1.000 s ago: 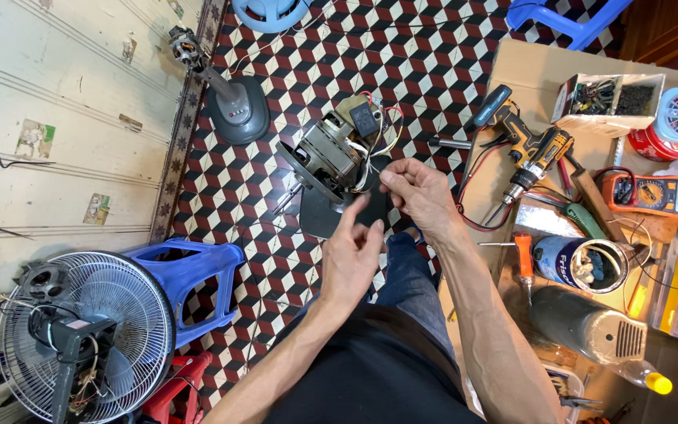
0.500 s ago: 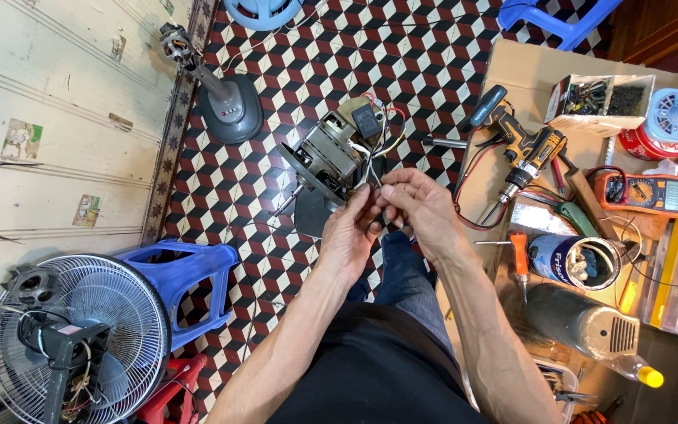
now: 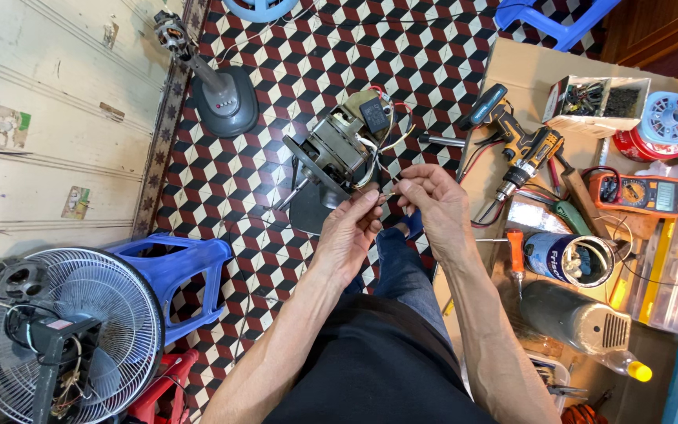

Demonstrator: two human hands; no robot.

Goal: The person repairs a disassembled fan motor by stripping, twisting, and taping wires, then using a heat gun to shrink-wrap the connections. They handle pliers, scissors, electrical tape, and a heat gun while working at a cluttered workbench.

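Thin wire leads [image 3: 386, 187] from the grey metal fan motor [image 3: 337, 151], held above the patterned tile floor [image 3: 276, 94], are pinched between left hand [image 3: 351, 229] and right hand [image 3: 433, 200]; each grip is pressed together. Ends are best kept taut, aligned, twisted evenly.

The motor [image 3: 337, 149] is sitting on the floor [image 3: 292, 71] at centre, with both hands just below it: the left hand [image 3: 348, 232] at six o'clock, the right hand [image 3: 435, 200] at four, their fingertips meeting on wires [image 3: 386, 182] trailing from the motor. A fan base [image 3: 224, 98] is standing at ten o'clock. At three o'clock a drill [image 3: 515, 141] is lying on cardboard [image 3: 523, 67], with a meter [image 3: 642, 192] beyond it. A fan [image 3: 60, 330] is standing at eight o'clock, a stool [image 3: 178, 271] beside it.
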